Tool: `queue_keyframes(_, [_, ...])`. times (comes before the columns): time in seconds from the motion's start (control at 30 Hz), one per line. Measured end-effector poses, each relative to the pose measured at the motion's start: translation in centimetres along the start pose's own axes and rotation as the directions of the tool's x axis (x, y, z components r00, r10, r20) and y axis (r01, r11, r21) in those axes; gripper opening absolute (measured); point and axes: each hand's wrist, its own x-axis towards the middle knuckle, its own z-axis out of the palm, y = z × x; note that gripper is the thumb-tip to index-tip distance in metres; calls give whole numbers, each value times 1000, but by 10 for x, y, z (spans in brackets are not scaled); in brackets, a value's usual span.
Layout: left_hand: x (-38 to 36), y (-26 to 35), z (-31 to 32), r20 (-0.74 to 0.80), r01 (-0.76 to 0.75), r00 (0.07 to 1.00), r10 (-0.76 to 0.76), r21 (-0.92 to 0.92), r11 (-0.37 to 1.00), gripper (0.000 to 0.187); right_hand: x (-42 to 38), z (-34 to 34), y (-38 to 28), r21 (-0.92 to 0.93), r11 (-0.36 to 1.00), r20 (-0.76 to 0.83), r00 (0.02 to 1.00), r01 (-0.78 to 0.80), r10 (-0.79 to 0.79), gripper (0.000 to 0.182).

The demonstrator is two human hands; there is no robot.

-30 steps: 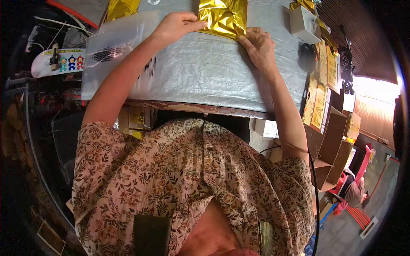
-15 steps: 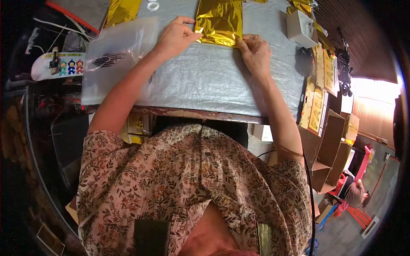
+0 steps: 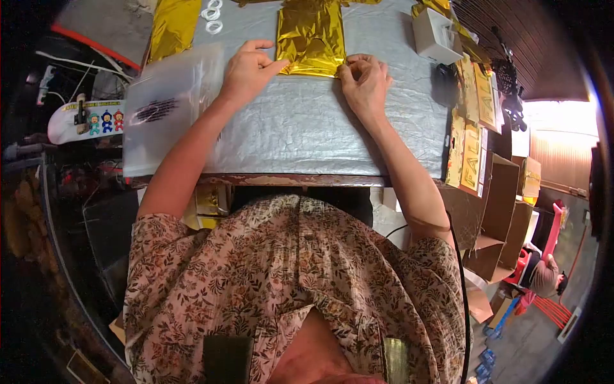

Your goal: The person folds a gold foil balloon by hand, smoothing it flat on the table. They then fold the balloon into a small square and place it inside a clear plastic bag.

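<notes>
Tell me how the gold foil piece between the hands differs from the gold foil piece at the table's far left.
The gold foil piece between the hands is pinched at its near corners by the left hand and the right hand; the far-left gold foil piece lies untouched. The held one sits square to the table; the left one is slanted and looks narrower. Both are shiny, crinkled gold.

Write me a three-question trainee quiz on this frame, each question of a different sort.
1. True or false: both hands touch the gold foil sheet.
2. Which lies nearest the left hand? A) white box B) clear plastic bag C) cardboard boxes
3. Fill in: the table has a ___ cover.

Key: 1 true, the right hand pinches its near corner; 2 B; 3 silver.
</notes>
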Motion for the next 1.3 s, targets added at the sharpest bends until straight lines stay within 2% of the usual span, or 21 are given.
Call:
queue_keyframes(0.07, [0,2,1,0,12,1000,-12,18,1000,45,0,1,-1,11,1000,-2,1000,8,-8,19])
queue_keyframes(0.17, [2,-4,6,-39,-27,999,26,-3,1000,45,-1,3,0,35,999,-11,1000,12,-12,18])
queue_keyframes(0.23, [3,-7,8,-47,-96,994,98,51,994,45,-1,3,0,48,999,-14,1000,13,-13,17])
queue_keyframes(0.33, [4,-9,10,-60,-106,992,108,43,993,45,-1,2,0,47,999,-11,1000,14,-14,16])
queue_keyframes(0.57, [2,-1,6,-37,-46,998,48,48,998,42,1,0,0,50,997,-12,998,63,-62,18])
queue_keyframes(0.63, [2,-1,7,-21,-27,999,29,105,994,39,2,-1,-1,42,995,-9,996,89,-89,17])
queue_keyframes(0.7, [2,0,8,-49,-49,997,54,111,993,40,4,-2,-5,12,999,8,999,31,-31,38])
queue_keyframes(0.73, [1,0,8,-71,-71,994,79,117,991,41,7,-2,-9,14,999,9,999,38,-38,38])
queue_keyframes(0.77, [1,0,8,-74,-69,994,78,119,991,41,10,-1,-12,-171,965,-13,979,199,-204,54])
queue_keyframes(0.8, [1,0,8,-85,-84,992,97,139,987,40,13,0,-16,-351,873,-5,931,339,-364,70])
queue_keyframes(0.87, [1,-1,9,-90,-101,989,116,158,982,40,16,13,-30,-371,845,53,917,385,-395,75])
queue_keyframes(0.9, [3,-1,7,-43,-50,997,57,137,989,38,18,22,-36,-388,814,112,899,432,-424,80])
queue_keyframes(0.97, [3,0,6,5,4,1000,-4,120,993,36,19,38,-34,-370,825,128,903,427,-410,82])
queue_keyframes(1.03, [2,2,6,-40,-23,999,29,133,991,36,16,52,-30,-350,891,168,955,289,-243,83])
queue_keyframes(1.17, [-1,-2,7,-49,-34,998,40,117,993,37,11,58,-25,-392,888,159,968,242,-194,86])
queue_keyframes(1.3, [0,-7,0,-28,-113,993,117,115,987,28,11,56,-26,-400,878,150,963,265,-222,85])
